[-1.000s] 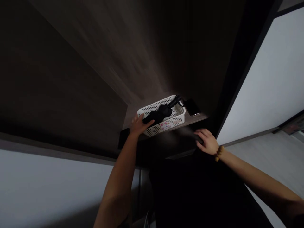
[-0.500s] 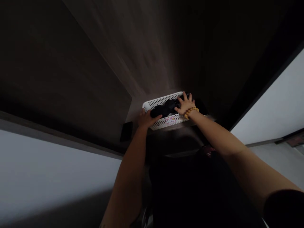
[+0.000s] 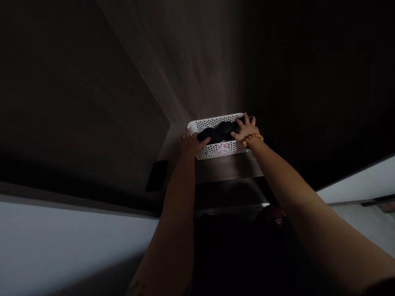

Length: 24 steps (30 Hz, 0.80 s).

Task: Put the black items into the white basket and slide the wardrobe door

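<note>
A white perforated plastic basket (image 3: 206, 154) sits on a brown wooden shelf (image 3: 226, 169), with a pink-and-white sticker (image 3: 223, 149) on its front wall. Dark bundled items (image 3: 217, 133), cloth-like but too dim to name, lie inside it. My left hand (image 3: 191, 143) grips the basket's left end, its thumb over the front rim and its other fingers around the corner. Across the right end, my right hand (image 3: 247, 130) rests with its fingers spread, touching the rim and the dark items there. A yellow bead bracelet (image 3: 253, 140) circles the right wrist.
Dark wood panels (image 3: 123, 102) rise left, behind and right of the shelf. A flat black object (image 3: 156, 176) lies left of my left forearm. White surfaces (image 3: 77, 242) show at the lower left and at the right edge.
The basket now sits further back from the shelf's front edge, with more bare shelf showing before it. Both hands have moved along with it, and the camera view has shifted.
</note>
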Each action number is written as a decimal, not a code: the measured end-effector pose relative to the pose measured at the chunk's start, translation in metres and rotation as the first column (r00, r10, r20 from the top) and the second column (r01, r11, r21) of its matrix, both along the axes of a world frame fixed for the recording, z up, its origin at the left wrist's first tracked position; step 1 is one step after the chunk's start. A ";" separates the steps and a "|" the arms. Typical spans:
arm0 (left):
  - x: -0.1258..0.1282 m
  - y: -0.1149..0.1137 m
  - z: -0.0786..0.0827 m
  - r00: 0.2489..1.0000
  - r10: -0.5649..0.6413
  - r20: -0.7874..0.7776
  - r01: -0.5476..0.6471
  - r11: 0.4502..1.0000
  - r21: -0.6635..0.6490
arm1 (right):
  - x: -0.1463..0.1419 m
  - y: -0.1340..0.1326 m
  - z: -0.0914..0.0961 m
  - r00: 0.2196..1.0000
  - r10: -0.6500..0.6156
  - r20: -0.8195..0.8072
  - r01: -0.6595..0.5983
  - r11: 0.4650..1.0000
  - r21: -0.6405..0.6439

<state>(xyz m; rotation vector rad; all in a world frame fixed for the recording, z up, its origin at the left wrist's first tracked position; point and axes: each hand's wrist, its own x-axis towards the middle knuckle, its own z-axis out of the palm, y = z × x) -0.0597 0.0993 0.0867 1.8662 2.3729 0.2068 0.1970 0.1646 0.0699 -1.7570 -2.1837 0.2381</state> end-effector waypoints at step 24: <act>-0.048 0.167 -0.025 0.998 0.032 0.061 -0.040 0.990 0.135 | -0.047 0.155 -0.001 0.999 -0.045 0.025 0.045 0.999 -0.023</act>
